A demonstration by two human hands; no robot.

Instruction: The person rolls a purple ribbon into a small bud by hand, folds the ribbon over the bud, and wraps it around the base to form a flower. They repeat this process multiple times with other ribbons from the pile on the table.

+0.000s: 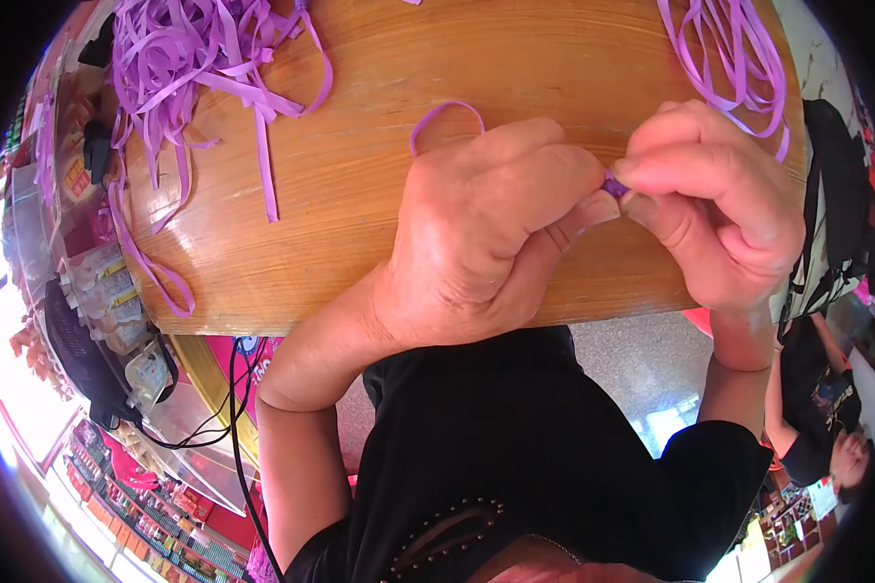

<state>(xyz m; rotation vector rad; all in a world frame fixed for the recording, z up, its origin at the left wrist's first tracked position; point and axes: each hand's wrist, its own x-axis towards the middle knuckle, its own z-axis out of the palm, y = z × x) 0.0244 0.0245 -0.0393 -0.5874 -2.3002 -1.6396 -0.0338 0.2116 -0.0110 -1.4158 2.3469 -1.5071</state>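
Note:
A small bunched piece of purple ribbon is pinched between my two hands above the wooden table. My left hand grips it with thumb and forefinger from the left. From the right, my right hand closes its fingertips on the same piece. A thin loop of the ribbon rises behind my left knuckles; the rest of its length is hidden by that hand. Whether the bunched part is a knot or a fold I cannot tell.
A tangled heap of purple ribbons lies at the table's far left, with strands trailing over the edge. More looped ribbon lies at the far right. Dark cables hang at the left. A person in dark clothes is at the right.

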